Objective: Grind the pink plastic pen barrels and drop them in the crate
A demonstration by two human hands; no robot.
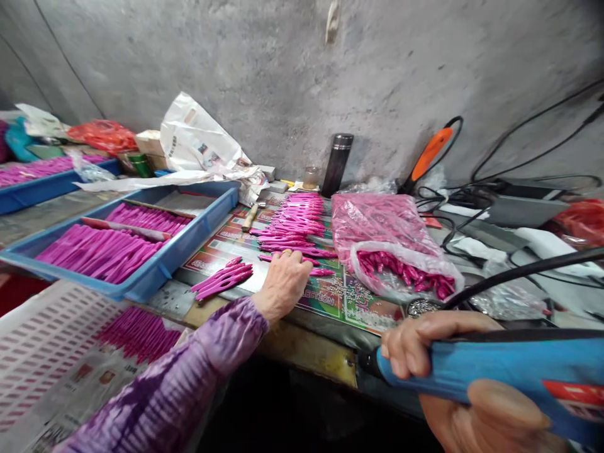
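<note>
My left hand (283,282), in a purple sleeve, reaches onto the workbench with curled fingers resting on pink plastic pieces (292,223) laid in rows on a printed board (330,296). Whether it grips one I cannot make out. A small bundle of pink pieces (223,279) lies just left of that hand. My right hand (472,377) is closed round a blue-handled corded tool (500,371) at the lower right, near the camera. A clear plastic bag (391,242) full of pink pieces lies between the two hands.
A blue tray (189,242) of pink pieces sits at left, another blue tray (51,182) behind it. A white slotted crate (42,340) holds more pieces at lower left. A black flask (336,163), an orange-handled tool (429,154), cables and crumpled newspaper (198,141) line the concrete wall.
</note>
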